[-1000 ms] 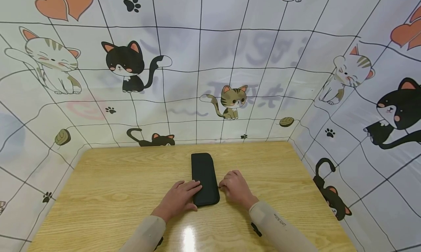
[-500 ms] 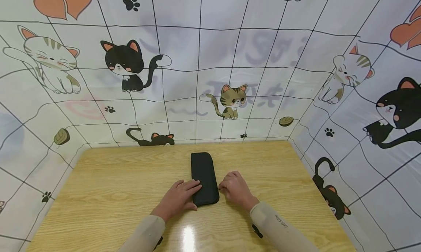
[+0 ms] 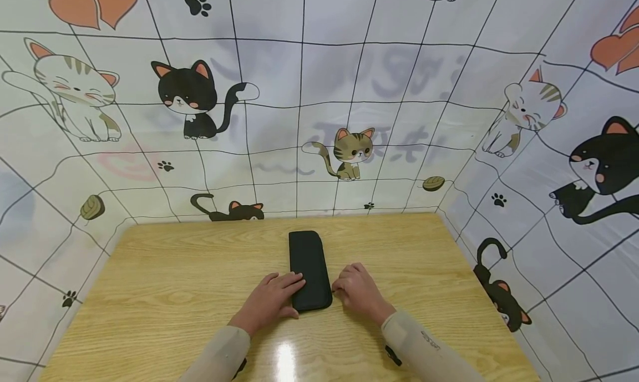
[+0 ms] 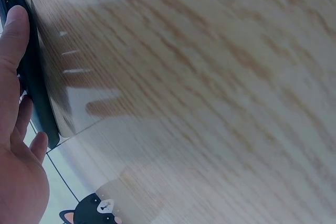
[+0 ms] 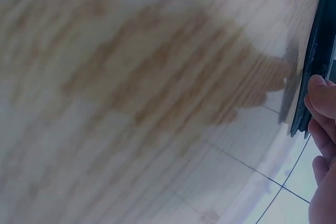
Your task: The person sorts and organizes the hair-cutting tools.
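Note:
A slim black zip case (image 3: 309, 260), rounded at its corners, lies flat on the wooden table (image 3: 199, 271). My left hand (image 3: 269, 300) rests on its near left part with fairly straight fingers, the thumb down by the left edge. At the right edge, my right hand (image 3: 360, 291) has its fingers curled, thumb and forefinger pinching a tiny dark bit like a zipper pull, mostly hidden by the fingertips. In the left wrist view the fingers (image 4: 14, 30) lie against the case (image 4: 38, 82). The right wrist view shows the thumb (image 5: 321, 95) at the edge of the case (image 5: 316, 51).
White sheets printed with cartoon cats (image 3: 187, 102) and grid lines stand behind the table and along both sides. Light glares off the table's near part. Each forearm wears a beige sleeve (image 3: 424, 346), with a dark strap piece under it.
My right hand has slid slightly toward me along the case's right edge, still pinching. The left hand and the case stay in place.

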Motion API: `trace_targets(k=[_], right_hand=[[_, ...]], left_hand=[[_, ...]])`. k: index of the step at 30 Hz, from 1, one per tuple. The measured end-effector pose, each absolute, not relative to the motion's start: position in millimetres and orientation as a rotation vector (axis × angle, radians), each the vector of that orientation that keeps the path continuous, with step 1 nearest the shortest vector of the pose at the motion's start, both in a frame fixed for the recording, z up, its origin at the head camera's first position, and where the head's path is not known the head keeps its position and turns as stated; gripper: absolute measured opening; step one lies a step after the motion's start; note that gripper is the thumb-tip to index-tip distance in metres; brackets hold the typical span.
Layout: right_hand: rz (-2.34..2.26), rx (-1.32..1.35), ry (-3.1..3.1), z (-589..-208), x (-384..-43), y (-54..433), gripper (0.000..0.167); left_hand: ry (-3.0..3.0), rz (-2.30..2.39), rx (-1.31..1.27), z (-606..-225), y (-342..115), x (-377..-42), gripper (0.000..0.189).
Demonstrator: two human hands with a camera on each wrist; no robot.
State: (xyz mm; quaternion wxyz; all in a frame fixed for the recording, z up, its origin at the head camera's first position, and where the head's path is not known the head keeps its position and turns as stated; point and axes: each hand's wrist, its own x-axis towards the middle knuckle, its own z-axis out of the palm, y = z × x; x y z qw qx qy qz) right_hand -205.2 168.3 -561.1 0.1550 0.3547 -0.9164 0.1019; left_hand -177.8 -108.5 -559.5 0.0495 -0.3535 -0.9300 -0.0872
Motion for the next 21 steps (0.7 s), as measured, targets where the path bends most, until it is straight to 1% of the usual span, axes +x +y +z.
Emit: trace_targets(k=[21], right_hand=[[0.291, 1.021, -2.66, -561, -194, 168, 0.004]], left_hand=[[-2.815, -0.269, -1.07, -561, -109, -178, 0.073]])
